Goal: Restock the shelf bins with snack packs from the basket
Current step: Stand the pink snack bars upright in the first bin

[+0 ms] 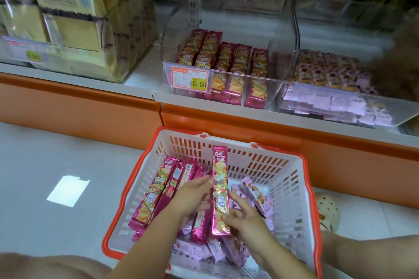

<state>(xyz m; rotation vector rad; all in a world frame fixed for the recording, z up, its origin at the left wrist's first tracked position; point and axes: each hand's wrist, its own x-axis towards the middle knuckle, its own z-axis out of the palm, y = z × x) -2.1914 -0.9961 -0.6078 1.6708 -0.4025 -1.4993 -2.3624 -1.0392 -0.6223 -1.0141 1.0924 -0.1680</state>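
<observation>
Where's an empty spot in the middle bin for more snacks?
Bare room shows in the middle bin between the last red packs and its right wall, and behind the rows. The right bin, full of purple packs, is crowded. The right hand holds a pack over the basket.

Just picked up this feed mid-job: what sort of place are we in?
Most likely a shop's snack aisle: clear shelf bins of snack packs, a price tag reading 15.60, and a shopping basket on the floor.
</observation>
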